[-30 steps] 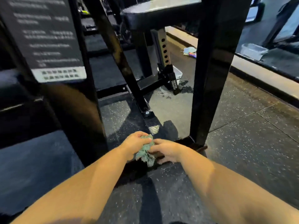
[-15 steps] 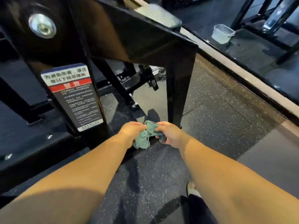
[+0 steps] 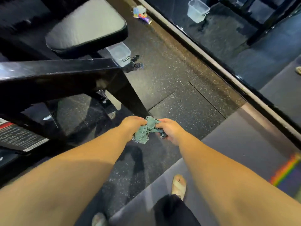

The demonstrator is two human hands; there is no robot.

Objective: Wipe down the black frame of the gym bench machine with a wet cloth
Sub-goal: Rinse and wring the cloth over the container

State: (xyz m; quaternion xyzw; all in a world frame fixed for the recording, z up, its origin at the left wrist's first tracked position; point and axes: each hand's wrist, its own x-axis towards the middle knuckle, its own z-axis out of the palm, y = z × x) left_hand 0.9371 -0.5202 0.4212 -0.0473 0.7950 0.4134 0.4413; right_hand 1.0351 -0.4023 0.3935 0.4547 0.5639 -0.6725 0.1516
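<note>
1. To the left of my hands, and above them in the view, runs the black frame (image 3: pixel 61 74) of the bench machine: a glossy crossbar that turns down into a slanted leg ending just beyond my knuckles. Its warning label (image 3: pixel 19 137) sits far out to the left of my left forearm.
2. My left hand (image 3: pixel 132 126) is curled around one end of the wet cloth (image 3: pixel 147 131), knuckles up.
3. The cloth hangs bunched between both hands, off the frame, close to the foot of the leg but not touching it as far as I can tell.
4. My right hand (image 3: pixel 169 130) pinches the other end, fingers folded under so I cannot see the fingertips.
5. I judge I am between strokes, gathering or wringing the cloth rather than wiping.
6. The next move calls for one hand to take the wad, press it flat on the leg just ahead, and run along the bar to my left.
7. Beyond my hands, a clear plastic tub (image 3: pixel 120 53) stands on the floor under the bench pad (image 3: pixel 86 23), probably for rinsing.
</note>
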